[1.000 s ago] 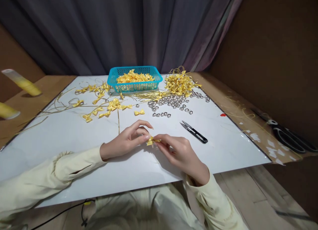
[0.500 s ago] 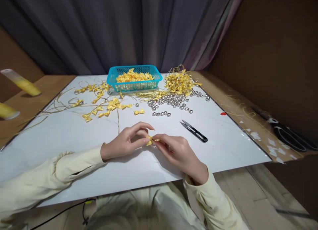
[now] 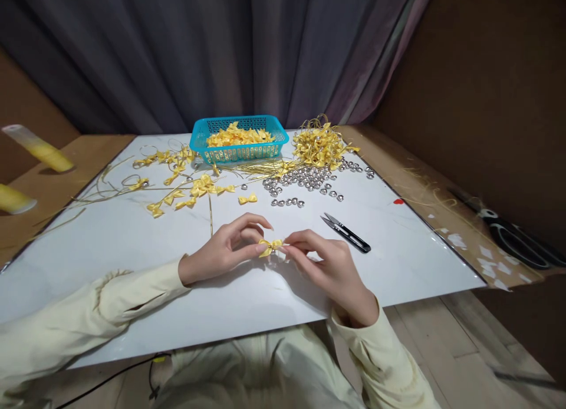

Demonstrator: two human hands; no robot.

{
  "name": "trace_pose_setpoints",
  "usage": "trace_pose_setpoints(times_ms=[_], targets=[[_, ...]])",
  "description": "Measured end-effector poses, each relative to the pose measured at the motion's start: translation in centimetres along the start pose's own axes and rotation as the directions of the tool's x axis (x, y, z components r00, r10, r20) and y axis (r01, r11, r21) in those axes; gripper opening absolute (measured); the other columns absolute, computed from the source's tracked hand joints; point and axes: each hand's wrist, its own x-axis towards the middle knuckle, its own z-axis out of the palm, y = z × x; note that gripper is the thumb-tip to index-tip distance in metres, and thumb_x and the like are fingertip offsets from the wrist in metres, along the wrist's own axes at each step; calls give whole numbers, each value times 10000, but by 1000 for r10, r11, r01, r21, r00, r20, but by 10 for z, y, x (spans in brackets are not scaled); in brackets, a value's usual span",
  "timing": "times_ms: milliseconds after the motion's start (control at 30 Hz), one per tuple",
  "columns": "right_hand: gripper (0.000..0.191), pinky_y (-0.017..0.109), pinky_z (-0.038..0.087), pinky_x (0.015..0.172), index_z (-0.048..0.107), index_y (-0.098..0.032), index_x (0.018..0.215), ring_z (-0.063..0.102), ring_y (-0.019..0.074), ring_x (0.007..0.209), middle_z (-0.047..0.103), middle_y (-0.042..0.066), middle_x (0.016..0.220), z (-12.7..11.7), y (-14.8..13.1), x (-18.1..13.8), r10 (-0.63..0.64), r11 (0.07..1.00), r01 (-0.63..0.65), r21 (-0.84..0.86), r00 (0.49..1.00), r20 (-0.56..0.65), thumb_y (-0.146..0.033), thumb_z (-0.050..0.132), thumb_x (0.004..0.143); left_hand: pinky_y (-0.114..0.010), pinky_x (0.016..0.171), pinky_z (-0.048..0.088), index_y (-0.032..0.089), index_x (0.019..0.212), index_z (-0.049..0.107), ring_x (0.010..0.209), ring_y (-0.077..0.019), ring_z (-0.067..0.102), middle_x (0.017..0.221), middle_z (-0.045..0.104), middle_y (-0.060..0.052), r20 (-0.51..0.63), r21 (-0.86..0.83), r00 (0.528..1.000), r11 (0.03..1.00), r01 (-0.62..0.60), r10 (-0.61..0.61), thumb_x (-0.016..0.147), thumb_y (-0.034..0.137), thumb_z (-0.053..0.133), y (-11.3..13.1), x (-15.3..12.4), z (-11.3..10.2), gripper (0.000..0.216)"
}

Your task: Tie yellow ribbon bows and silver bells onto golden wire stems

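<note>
Dark curtains (image 3: 221, 55) hang behind our white-topped desk (image 3: 247, 306), where a blue basket (image 3: 207, 152) of bows stands at the far edge. Between our hands, just above the near part of the desk, we hold one small yellow bow (image 3: 270, 248). Our left hand (image 3: 230, 244) has its thumb pressed on the bow's left side, index finger raised and clear; our right hand (image 3: 333, 264) seems to pinch the opposite end between thumb and index finger. Something shiny shows at the bow's middle, too small for us to name.

We judge the step in hand to be spreading and straightening the bow. What it calls for next, we think, is a steady left grip and a light right one, so that the loops sit evenly without the middle slipping.

Compared with half a second ago, our right fingers have shifted outward from the bow's middle to its right end, so both loops now show. Our left hand stays much as it was. Silver beads (image 3: 305, 179) and the black snips (image 3: 349, 235) lie beyond, untouched.
</note>
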Motion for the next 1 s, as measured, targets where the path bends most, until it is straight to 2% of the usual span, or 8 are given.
trace_pose_setpoints(times_ms=[167, 233, 300, 400, 467, 667, 1000], targets=[[202, 201, 410, 430, 669, -173, 659, 485, 77, 372, 581, -23, 455, -10, -5, -3, 238, 965, -221, 144, 965, -110, -306, 636, 808, -256, 729, 451, 188, 1078, 470, 753, -135, 624, 745, 639, 1, -7, -8, 1000, 1000, -14, 14, 869, 248, 561, 1, 0, 0, 236], [219, 205, 403, 410, 663, -166, 643, 468, 77, 352, 571, -23, 449, -10, -6, -4, 336, 920, -309, 241, 938, -81, -330, 653, 788, -257, 727, 454, 187, 1069, 468, 753, -137, 626, 749, 646, -2, -12, -17, 1000, 1000, -15, 15, 866, 245, 564, 2, -1, 1, 232], [205, 207, 439, 443, 664, -160, 682, 515, 94, 392, 586, -17, 468, -7, -8, -6, 397, 868, -378, 322, 918, 8, -324, 632, 801, -260, 725, 457, 188, 1067, 464, 761, -142, 630, 748, 653, -4, -20, -33, 1000, 999, -6, 6, 866, 246, 564, 3, -1, 2, 232], [164, 223, 507, 567, 669, -162, 822, 612, 124, 520, 630, -6, 523, -1, -13, -8, 383, 823, -414, 389, 910, 160, -282, 561, 851, -267, 716, 461, 186, 1061, 468, 764, -153, 633, 735, 657, -3, -57, -46, 998, 999, 13, -16, 857, 252, 574, 4, -1, 2, 240], [157, 228, 519, 594, 655, -165, 869, 623, 123, 537, 641, -6, 550, 3, -17, -10, 366, 814, -415, 407, 910, 195, -264, 533, 866, -268, 713, 461, 180, 1052, 481, 760, -153, 629, 738, 657, -5, -83, -45, 996, 999, 18, -22, 849, 253, 584, 4, -2, 2, 240], [180, 201, 487, 540, 643, -164, 792, 583, 99, 480, 611, -19, 519, 13, -26, -14, 364, 855, -402, 328, 915, 173, -236, 502, 877, -259, 731, 462, 180, 1043, 493, 769, -142, 627, 760, 657, -4, -92, -50, 996, 999, -10, 5, 852, 241, 582, 6, -2, 3, 219], [189, 185, 462, 515, 645, -166, 776, 575, 93, 475, 603, -23, 520, 14, -27, -15, 342, 881, -370, 296, 929, 142, -205, 492, 878, -262, 733, 468, 172, 1026, 524, 794, -155, 637, 785, 664, -22, -87, -59, 996, 998, -22, 17, 858, 248, 577, 5, -2, 3, 192]])
